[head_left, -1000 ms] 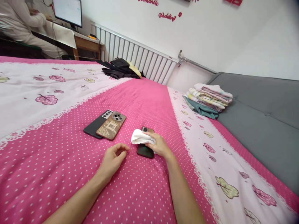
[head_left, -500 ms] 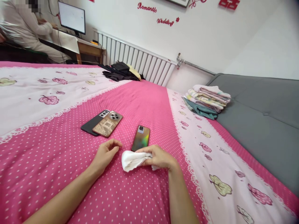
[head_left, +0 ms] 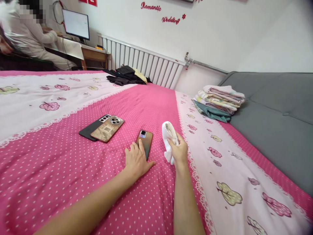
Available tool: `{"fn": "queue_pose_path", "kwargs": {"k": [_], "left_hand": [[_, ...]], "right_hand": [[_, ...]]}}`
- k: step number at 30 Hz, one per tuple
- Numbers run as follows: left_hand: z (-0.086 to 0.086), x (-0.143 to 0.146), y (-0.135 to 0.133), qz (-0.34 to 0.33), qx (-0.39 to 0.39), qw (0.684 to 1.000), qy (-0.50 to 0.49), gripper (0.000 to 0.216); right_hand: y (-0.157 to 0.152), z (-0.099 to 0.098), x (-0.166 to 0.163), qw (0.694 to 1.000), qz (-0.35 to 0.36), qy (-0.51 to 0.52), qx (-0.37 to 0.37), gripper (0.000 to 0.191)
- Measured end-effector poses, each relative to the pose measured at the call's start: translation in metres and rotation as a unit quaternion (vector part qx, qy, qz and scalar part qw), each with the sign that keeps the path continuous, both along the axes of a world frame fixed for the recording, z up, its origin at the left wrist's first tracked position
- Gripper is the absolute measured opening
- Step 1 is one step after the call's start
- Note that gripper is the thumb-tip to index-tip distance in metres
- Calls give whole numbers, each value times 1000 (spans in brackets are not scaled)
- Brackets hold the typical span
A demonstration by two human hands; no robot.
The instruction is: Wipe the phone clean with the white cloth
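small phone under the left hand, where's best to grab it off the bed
Probably by its two long edges near the camera end, coming from above. The small phone lies flat on the bedspread, and the left hand covers its near end, so only the far half is free.

White wall [head_left: 220, 29] at twelve o'clock, red lettering [head_left: 161, 13] high up. White radiator [head_left: 146, 65] beneath, with a grey pipe [head_left: 205, 66] toward one o'clock. Pink dotted bedspread [head_left: 61, 169] across the foreground. Grey sofa [head_left: 276, 124] at three o'clock. Wooden desk [head_left: 94, 55] with a monitor [head_left: 75, 24] at ten o'clock. Bright, even light.
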State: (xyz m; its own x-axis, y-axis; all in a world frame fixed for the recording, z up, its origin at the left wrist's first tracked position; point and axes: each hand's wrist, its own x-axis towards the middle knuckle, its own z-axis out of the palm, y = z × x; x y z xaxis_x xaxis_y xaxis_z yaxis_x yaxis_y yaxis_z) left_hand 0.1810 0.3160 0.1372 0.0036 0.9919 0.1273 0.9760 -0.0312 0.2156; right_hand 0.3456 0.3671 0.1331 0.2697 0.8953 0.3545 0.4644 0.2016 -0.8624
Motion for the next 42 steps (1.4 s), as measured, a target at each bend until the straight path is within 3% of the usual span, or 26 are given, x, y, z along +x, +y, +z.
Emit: {"fn": "queue_pose_path", "kwargs": {"k": [5, 11, 16, 24, 31, 36, 42], "left_hand": [[-5, -5, 11, 30, 17, 999, 9, 76], [-4, -32, 10, -28, 28, 997, -61, 57], [-2, -46, 12, -61, 35, 985, -155, 40], [-2, -49, 12, -62, 52, 975, -207, 37], [-4, -53, 15, -37, 36, 954, -296, 41], [-7, -54, 16, -40, 56, 955, -289, 32], [-6, -53, 16, -49, 53, 956, -285, 32]], "right_hand": [[1, -1, -3, 999, -5, 40, -4, 54], [-4, 7, -10, 999, 3, -10, -42, 51], [-8, 11, -20, 996, 7, -89, -18, 51], [-6, 2, -27, 981, 52, -185, 15, 50], [-18, 22, -40, 970, 182, -160, 13, 48], [-31, 38, -41, 950, 275, -143, -13, 44], [-28, 35, -37, 954, 268, -133, -23, 43]]}}
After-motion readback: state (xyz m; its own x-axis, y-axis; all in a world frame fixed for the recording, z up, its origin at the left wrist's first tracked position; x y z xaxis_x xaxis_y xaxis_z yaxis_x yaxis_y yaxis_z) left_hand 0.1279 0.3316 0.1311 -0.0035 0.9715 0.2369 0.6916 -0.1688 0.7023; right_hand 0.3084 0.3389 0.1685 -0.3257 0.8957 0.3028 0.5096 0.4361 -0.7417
